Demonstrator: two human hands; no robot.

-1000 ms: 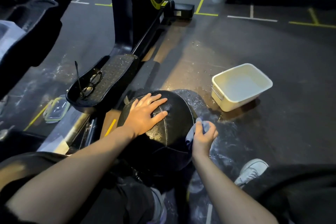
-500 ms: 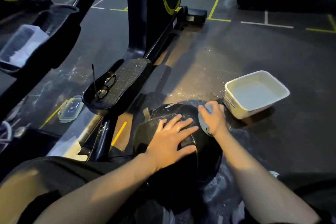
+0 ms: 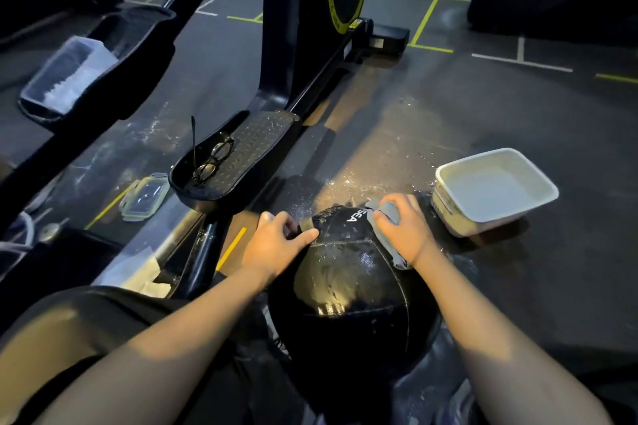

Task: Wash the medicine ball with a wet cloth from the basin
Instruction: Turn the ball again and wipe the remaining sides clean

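Note:
A black medicine ball (image 3: 348, 293) with white lettering and a wet sheen sits on the dark floor between my knees. My left hand (image 3: 276, 245) grips its far left edge, fingers curled over the rim and thumb along a seam. My right hand (image 3: 402, 229) holds a grey-blue cloth (image 3: 388, 238) and presses it on the ball's far right top; the cloth's end hangs below my palm. A white rectangular basin (image 3: 445, 197) with water stands on the floor just right of the ball.
An exercise machine's black pedal (image 3: 248, 155) with a pair of glasses (image 3: 212, 160) on it lies left of the ball. A clear plastic lid (image 3: 143, 197) rests on the floor further left. A clear container (image 3: 65, 76) sits on another pedal. Floor around the ball is wet.
My right hand has carried the cloth from the ball's near right side up to its far top. My left hand has slid from flat on top to gripping the far left edge.

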